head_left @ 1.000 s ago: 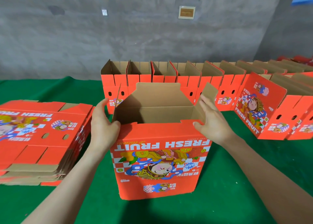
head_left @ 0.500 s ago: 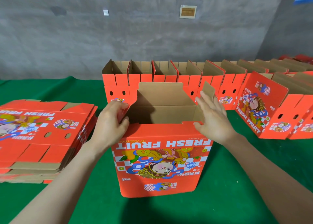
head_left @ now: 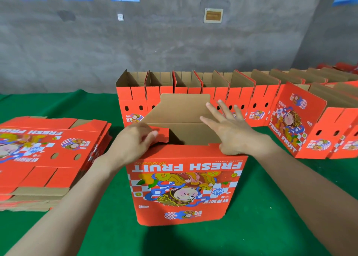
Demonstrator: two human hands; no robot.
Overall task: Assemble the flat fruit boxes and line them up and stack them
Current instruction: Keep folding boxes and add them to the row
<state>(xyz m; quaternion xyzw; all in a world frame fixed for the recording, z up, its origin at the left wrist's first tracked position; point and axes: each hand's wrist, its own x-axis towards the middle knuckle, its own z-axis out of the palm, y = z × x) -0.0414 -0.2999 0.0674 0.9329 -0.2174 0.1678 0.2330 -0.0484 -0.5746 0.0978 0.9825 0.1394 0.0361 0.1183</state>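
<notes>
An orange fruit box printed FRESH FRUIT upside down stands on the green table in front of me, its upper end unclosed. My left hand presses the left side flap down into the opening with curled fingers. With straight, spread fingers my right hand pushes the right side flap inward. The far brown flap stands upright behind both hands.
A pile of flat orange boxes lies at the left. A row of assembled boxes stands along the back and runs off to the right, one tilted box among them. A grey concrete wall rises behind the green table.
Both hands have moved inward over the box's opening, folding the left and right side flaps down. The box itself stays in place.
</notes>
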